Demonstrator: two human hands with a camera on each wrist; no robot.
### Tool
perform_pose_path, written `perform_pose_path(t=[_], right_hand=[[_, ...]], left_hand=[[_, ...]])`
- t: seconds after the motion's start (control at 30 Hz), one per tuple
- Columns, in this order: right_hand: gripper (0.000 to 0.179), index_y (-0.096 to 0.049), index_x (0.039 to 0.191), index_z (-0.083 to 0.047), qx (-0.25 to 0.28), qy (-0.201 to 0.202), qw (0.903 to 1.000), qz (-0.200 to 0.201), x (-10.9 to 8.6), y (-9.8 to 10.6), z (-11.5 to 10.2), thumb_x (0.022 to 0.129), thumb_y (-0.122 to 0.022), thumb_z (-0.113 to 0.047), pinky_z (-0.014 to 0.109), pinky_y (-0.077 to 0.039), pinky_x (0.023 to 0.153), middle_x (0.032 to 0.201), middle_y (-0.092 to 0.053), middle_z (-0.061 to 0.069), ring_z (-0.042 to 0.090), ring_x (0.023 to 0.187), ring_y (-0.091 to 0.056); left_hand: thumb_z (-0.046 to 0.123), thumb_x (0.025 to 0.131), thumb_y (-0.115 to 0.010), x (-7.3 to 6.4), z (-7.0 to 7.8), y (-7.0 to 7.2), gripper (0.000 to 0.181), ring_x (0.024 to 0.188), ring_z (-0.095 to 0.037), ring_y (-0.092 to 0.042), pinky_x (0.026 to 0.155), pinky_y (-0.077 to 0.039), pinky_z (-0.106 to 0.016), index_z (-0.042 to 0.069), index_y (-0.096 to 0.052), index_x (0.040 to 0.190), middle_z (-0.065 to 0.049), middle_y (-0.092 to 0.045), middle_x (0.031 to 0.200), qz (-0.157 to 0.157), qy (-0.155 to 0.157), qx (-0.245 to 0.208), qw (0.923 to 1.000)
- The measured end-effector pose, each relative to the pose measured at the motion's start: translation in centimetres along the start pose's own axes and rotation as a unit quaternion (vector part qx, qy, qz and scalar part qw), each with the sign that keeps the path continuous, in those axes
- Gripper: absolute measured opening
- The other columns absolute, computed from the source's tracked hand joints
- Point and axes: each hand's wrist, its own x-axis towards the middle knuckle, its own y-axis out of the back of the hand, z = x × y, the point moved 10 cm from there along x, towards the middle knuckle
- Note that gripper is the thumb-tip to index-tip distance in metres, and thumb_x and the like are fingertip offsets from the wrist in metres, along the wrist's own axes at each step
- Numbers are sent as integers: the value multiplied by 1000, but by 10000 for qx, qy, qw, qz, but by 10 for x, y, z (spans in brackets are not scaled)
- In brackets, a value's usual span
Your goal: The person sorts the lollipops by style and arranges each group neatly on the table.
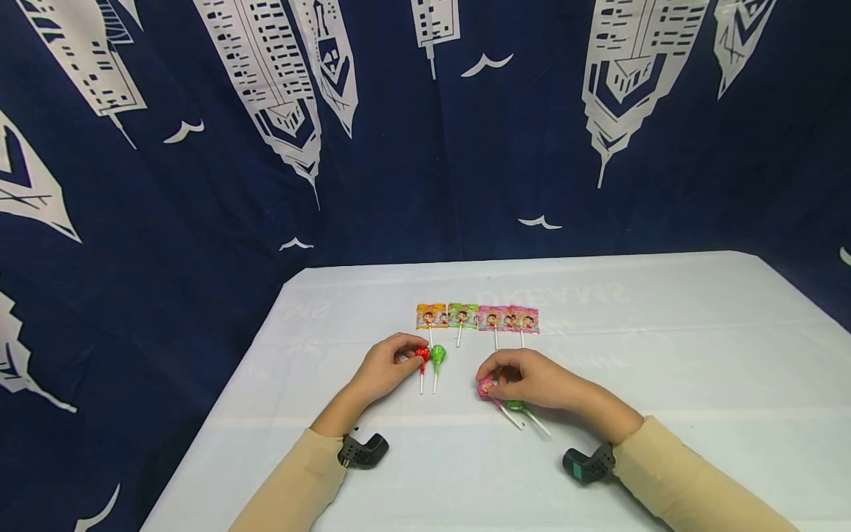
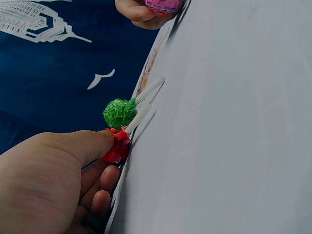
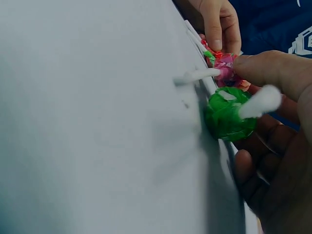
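My left hand pinches a red lollipop by its wrapped head between thumb and fingers. Right beside it lies a green lollipop, its white stick pointing toward me like the red one's. My right hand pinches a pink lollipop by the head, its stick slanting down and right. Under that hand's palm sits a second green lollipop, partly hidden by the hand in the head view. The curled lower fingers of the right hand are close behind this green head.
Beyond the hands, a row of flat-packet lollipops lies across the white table: an orange packet, a green packet and pink packets, sticks toward me. A dark blue printed curtain hangs behind the table's far edge.
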Motion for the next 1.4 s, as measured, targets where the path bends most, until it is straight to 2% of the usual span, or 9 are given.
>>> perform_pose_path(t=[0.27, 0.47, 0.63, 0.83, 1.07, 1.4], right_hand=[[22, -71, 109, -15, -21, -149, 9995, 276, 12, 7, -5, 88, -71, -8, 21, -47, 68, 88, -63, -1, 11, 78, -56], [20, -72, 107, -13, -20, -159, 9973, 722, 23, 12, -6, 88, -69, -7, 20, -51, 74, 98, -70, 1, 12, 84, -62], [19, -72, 106, -11, 21, -222, 9946, 1015, 32, 16, -5, 87, -71, -8, 22, -54, 73, 100, -73, 5, 14, 85, -66], [19, -71, 106, -11, 96, -404, 9933, 1077, 40, 15, -2, 87, -72, -8, 24, -57, 71, 104, -72, 8, 14, 84, -67], [17, -70, 103, -5, 212, -485, 9916, 1183, 48, 12, 1, 87, -74, -9, 25, -58, 65, 98, -70, 11, 12, 78, -68], [14, -71, 99, -6, -184, -498, 9898, 1324, 56, 9, 3, 86, -74, -11, 22, -52, 58, 89, -70, 7, 10, 69, -61]], left_hand=[[17, 90, -73, 1, -4, 0, 23, 80, -8, -57, 66, -44, -19, 19, -73, 113, 4, -70, 99, 4, 128, 0, 9999], [17, 90, -73, 2, -5, -2, 24, 81, -8, -57, 67, -44, -19, 20, -73, 114, 5, -70, 99, -2, 185, -2, 9998], [17, 91, -73, 2, -6, -2, 24, 81, -8, -56, 67, -44, -20, 20, -73, 114, 5, -70, 99, -1, 212, 32, 9998], [17, 90, -73, 3, -6, -2, 24, 79, -8, -56, 67, -44, -20, 20, -73, 114, 4, -69, 98, 12, 175, 27, 9998], [17, 90, -73, 3, -5, -1, 24, 81, -8, -56, 67, -44, -19, 19, -73, 113, 4, -69, 98, 15, 146, -12, 9999], [17, 91, -73, 2, -4, -1, 24, 82, -8, -57, 67, -44, -19, 19, -73, 114, 4, -70, 99, 3, 145, 27, 9999]])
